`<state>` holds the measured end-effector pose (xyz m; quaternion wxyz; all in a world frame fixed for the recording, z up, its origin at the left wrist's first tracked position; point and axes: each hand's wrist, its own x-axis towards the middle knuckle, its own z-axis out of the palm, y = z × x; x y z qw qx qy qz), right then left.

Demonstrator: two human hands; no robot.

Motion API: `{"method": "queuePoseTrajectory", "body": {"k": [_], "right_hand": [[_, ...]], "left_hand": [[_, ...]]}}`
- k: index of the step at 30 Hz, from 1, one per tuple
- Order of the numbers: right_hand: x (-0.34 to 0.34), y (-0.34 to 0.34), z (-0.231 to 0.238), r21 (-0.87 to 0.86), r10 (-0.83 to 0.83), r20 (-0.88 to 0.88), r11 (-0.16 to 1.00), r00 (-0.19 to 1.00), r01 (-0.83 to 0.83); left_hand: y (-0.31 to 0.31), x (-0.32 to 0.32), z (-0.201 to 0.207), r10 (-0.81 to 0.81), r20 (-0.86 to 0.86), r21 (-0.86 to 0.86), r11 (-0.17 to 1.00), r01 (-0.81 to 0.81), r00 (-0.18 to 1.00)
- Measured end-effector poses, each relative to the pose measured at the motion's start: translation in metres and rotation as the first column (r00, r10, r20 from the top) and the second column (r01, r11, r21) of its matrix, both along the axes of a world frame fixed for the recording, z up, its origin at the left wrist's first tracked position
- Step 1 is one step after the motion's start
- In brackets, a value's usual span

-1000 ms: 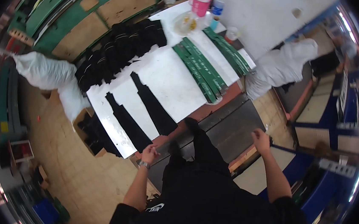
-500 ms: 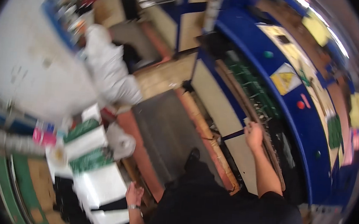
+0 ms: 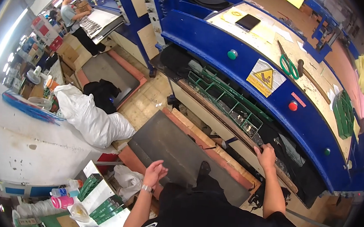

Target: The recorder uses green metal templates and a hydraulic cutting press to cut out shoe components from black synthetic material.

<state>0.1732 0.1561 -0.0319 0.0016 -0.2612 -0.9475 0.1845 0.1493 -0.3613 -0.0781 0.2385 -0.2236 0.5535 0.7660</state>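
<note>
Head view. The green ladder-like frame lay in the opening of the blue press, behind the brown board; its long axis ran from upper left to lower right, roughly parallel to that board. The right hand was the nearer, at the board, with the frame's near end just ahead and to its left. Its fingers were curled; whether they gripped the board could not be told. The left hand, loosely half-curled and empty, hung over the dark platform, with the frame well apart, ahead and rightward.
</note>
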Motion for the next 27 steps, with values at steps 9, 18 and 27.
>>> {"method": "queuePoseTrajectory", "body": {"k": [9, 18, 27], "right_hand": [[-0.007, -0.044, 0.0, 0.213, -0.103, -0.179, 0.967, 0.978, 0.14], [-0.008, -0.073, 0.028, 0.172, -0.139, 0.26, 0.98, 0.956, 0.096], [-0.104, -0.186, 0.004, 0.155, 0.499, -0.465, 0.859, 0.731, -0.488]], "left_hand": [[0.078, -0.141, 0.016, -0.533, -0.144, -0.09, 0.846, 0.526, 0.834], [0.06, -0.198, 0.037, -0.629, -0.255, -0.161, 0.777, 0.609, 0.734], [0.135, -0.258, 0.043, -0.753, -0.657, -0.678, 0.613, 0.405, 0.041]]}}
